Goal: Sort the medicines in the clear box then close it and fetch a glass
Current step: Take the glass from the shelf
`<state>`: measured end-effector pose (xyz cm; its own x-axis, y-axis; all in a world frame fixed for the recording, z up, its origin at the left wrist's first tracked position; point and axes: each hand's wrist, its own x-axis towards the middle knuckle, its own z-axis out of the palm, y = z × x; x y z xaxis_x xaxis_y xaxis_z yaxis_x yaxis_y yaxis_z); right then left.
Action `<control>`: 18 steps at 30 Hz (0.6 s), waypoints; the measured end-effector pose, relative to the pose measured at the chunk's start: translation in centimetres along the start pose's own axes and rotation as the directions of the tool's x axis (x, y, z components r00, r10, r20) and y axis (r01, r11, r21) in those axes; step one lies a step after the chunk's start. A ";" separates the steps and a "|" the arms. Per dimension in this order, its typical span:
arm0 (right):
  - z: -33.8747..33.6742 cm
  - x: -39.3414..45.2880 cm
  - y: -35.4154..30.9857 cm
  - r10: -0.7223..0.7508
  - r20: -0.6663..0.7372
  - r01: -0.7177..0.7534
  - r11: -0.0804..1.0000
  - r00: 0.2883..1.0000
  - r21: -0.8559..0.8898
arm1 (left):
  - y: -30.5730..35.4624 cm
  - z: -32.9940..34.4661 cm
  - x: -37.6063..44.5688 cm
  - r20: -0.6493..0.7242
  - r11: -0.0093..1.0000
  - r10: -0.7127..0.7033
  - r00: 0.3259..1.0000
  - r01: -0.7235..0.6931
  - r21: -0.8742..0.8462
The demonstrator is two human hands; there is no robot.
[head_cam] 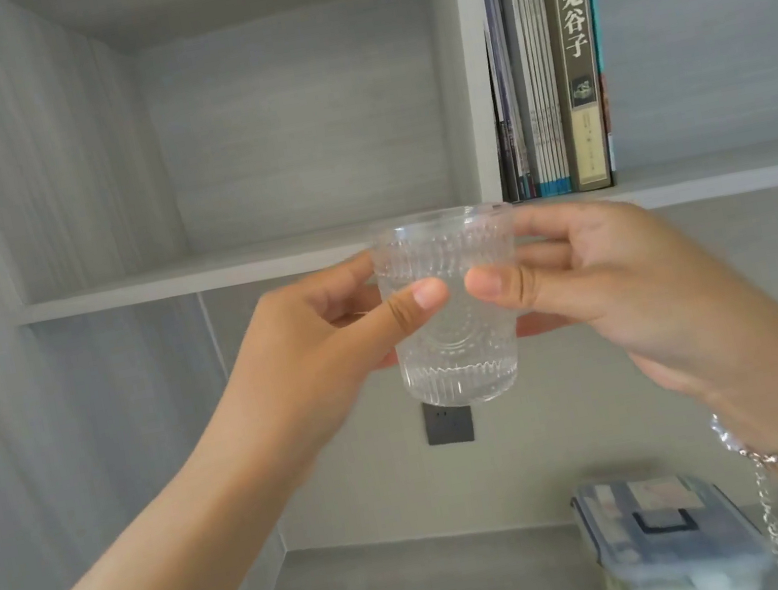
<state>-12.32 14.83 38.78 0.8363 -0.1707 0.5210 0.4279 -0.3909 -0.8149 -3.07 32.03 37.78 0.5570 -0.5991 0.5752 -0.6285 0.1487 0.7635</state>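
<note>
- Clear patterned glass (453,314) held upright, off the shelf.
- Left hand (325,327) grips its left side.
- Right hand (596,273) grips its right side.

One glass (453,314), one clear box (669,541) (lidded), two hands.

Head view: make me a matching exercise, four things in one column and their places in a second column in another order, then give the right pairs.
Things
1. glass
2. clear box
3. books
4. wall socket

Places
A. upright on the upper shelf, at the right
B. on the back wall, just under the held thing
C. in the air, held between the left hand and the right hand
D. on the lower surface, bottom right, lid on

Pairs: 1-C, 2-D, 3-A, 4-B
</note>
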 end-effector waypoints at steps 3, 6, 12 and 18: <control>-1.2 -3.1 2.5 0.037 -0.032 -0.036 0.999 0.999 0.015 | -1.8 3.1 -1.4 0.050 0.995 -0.022 0.999 0.027 -0.093; -2.6 -5.9 5.1 0.098 -0.049 -0.098 0.995 0.994 0.005 | -4.1 6.0 -2.4 0.110 0.984 -0.072 0.991 0.088 -0.153; -4.9 -10.8 11.4 0.288 -0.126 -0.286 0.958 0.949 0.036 | -9.4 11.9 -3.9 0.229 0.960 -0.206 0.951 0.242 -0.139; -6.4 -15.5 18.6 0.439 -0.098 -0.437 0.898 0.893 0.043 | -15.4 17.2 -6.6 0.308 0.922 -0.329 0.893 0.374 -0.100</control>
<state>-19.54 4.43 17.13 0.9010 -0.4131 0.1325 0.0340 -0.2373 -0.9708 -6.37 20.17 17.16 0.5368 -0.8260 0.1718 -0.3168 -0.0085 0.9485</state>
